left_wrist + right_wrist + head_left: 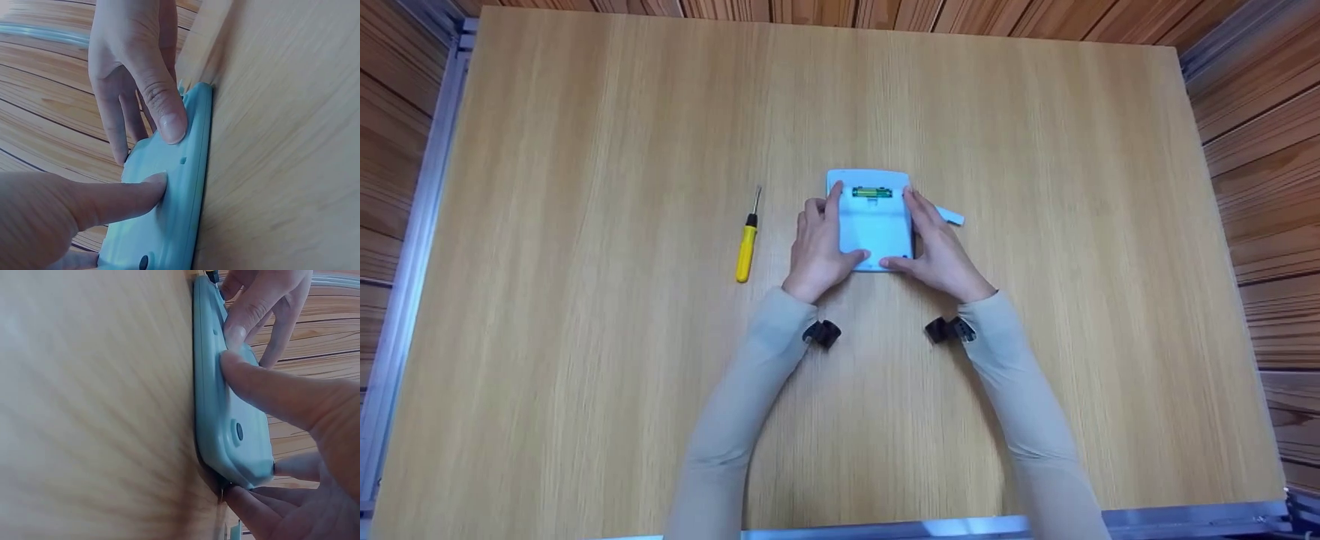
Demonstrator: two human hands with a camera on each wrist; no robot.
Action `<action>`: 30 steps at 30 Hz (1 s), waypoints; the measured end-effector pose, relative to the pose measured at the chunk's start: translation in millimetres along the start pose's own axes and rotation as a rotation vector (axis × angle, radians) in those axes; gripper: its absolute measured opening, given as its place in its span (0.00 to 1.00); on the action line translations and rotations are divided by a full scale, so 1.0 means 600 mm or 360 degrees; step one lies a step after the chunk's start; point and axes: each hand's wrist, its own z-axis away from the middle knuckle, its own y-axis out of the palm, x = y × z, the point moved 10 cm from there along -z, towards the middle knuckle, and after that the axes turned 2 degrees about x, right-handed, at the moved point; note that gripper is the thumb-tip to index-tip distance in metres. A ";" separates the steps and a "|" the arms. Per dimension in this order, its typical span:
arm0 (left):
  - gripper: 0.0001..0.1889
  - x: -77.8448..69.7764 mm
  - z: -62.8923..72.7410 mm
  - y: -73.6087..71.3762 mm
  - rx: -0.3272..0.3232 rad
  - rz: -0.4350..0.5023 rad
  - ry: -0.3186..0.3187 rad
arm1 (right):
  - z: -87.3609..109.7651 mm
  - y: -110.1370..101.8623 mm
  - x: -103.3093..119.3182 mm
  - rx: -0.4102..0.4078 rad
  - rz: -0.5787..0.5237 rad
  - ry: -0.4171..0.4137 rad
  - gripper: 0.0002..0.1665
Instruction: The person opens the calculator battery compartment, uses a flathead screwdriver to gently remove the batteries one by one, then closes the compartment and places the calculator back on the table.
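Note:
A flat light-blue battery-powered device (876, 229) lies with its back up on the table. Near its far end the battery compartment is uncovered, and a green battery (871, 193) sits in it. My left hand (819, 244) grips the device's left side, thumb over the near end and forefinger along the edge. On the opposite side my right hand (941, 251) holds it likewise, its thumb (264, 385) pressed on the back close to the left thumb (166, 121). Fingers of the right hand reach the device's edge in the right wrist view. The device's front is hidden.
A small light-blue piece (950, 216) lies just beyond my right hand, partly covered by it. To the left of the device is a screwdriver (747, 247) with a yellow handle, its tip pointing away. The wooden table (585, 337) has a metal rail (922, 526) along its near edge.

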 end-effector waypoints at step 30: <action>0.15 0.008 0.029 -0.081 -0.0222 -0.0285 0.0006 | 0.002 0.003 -0.001 0.0028 -0.0036 -0.0027 0.61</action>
